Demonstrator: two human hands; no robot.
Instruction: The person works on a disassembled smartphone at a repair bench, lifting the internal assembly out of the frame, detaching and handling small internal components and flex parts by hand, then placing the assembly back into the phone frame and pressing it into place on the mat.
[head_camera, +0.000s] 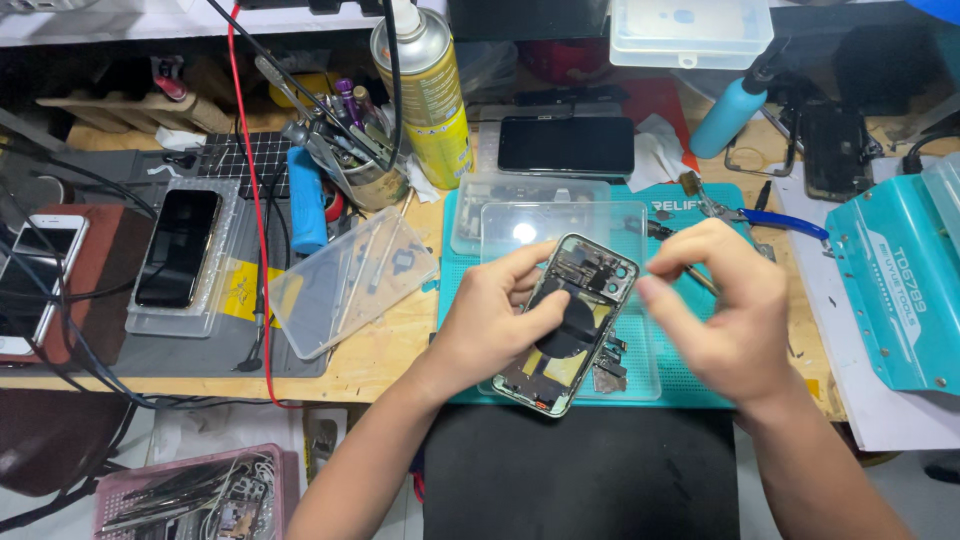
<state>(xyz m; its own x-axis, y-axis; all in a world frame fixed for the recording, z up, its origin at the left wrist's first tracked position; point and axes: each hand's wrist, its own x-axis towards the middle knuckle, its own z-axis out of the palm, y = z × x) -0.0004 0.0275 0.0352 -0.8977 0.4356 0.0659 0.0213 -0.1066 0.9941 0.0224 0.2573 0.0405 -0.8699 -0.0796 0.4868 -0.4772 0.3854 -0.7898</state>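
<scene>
An opened smartphone housing with a silver metal frame, a round black coil and small parts inside (572, 325) is held just above the middle of the workbench, tilted with its camera end toward 1 o'clock. It is gripped by the left hand (495, 320) at its 9 o'clock side, the fingers wrapped around the edge and the thumb pressed on the black coil. The right hand (725, 310) is seen at 3 o'clock of the housing, slightly blurred, its fingers curled together and its fingertips just beside the upper right edge; whether something small is pinched there cannot be told. Under the housing a clear plastic tray (640, 375) is laid on a teal rubber work mat (700, 395). At 12 o'clock a dark phone screen (566, 145) is placed, and at 11 o'clock a tall yellow spray can (428, 95) is standing. Pliers with blue handles (770, 218) are lying at 2 o'clock.
</scene>
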